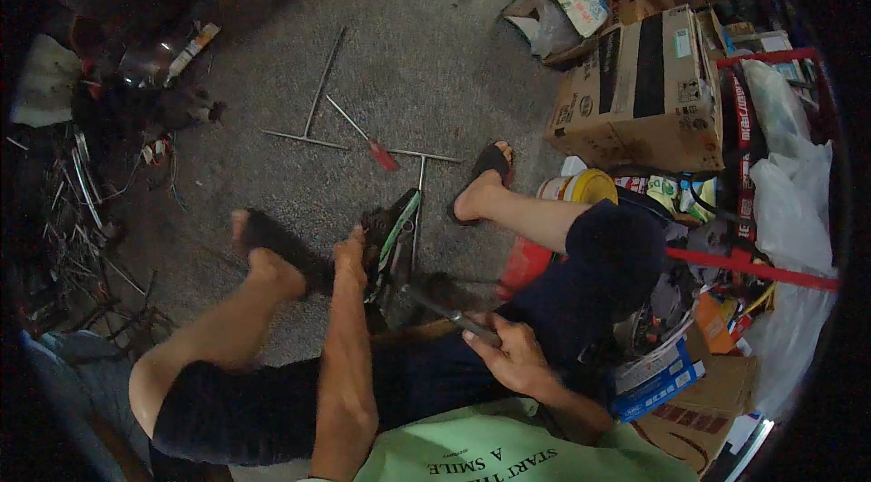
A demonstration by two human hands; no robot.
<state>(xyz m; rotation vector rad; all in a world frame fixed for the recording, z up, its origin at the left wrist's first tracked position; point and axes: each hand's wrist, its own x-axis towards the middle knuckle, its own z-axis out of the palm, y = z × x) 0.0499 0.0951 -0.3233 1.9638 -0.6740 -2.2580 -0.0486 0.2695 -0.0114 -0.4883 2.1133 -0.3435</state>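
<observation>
My left hand [350, 257] is closed at the left edge of a black and green part [396, 233], which stands between my legs; its fingers are partly hidden. In my right hand [515, 357] is a slim dark hand tool [446, 310], its tip pointing up and left toward that part. The tool's exact kind is unclear. On the floor beyond lie a T-handle wrench [324, 87], a red-handled screwdriver [381, 155] and a second T-handle wrench [424, 156], partly covered by the black and green part.
At the right stand a big cardboard box [635, 92] and a smaller open box [555, 15]. A yellow-rimmed bucket [590, 185] is beside my right leg, near a red rack bar [753, 269]. Metal scraps and wires [82, 183] lie along the left.
</observation>
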